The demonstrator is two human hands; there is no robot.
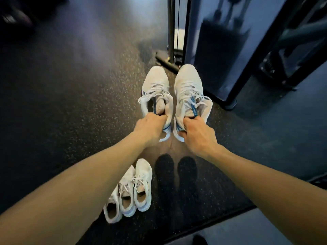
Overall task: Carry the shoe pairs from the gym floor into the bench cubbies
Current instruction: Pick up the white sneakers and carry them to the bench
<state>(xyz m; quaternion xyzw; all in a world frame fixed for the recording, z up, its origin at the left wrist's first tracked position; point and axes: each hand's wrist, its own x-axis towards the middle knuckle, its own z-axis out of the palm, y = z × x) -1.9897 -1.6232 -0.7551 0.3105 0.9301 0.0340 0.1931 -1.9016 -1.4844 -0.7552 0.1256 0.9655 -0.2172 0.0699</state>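
Observation:
I hold a pair of white sneakers with blue trim in the air above the speckled gym floor. My left hand [150,127] grips the heel collar of the left sneaker [155,85], fingers curled inside its opening. My right hand [196,133] grips the heel of the right sneaker [189,84] the same way. Both toes point away from me. Their two shadows fall on the floor below. More white sneakers [131,191] lie on the floor beneath my left forearm, three of them showing side by side. No bench or cubby is in view.
A gym machine stands ahead on the right, with a black upright post [171,29] and a dark blue panel [221,46] whose base foot [230,103] reaches onto the floor. A lighter floor strip [247,230] runs along the bottom right. Dark rubber floor [62,85] spreads to the left.

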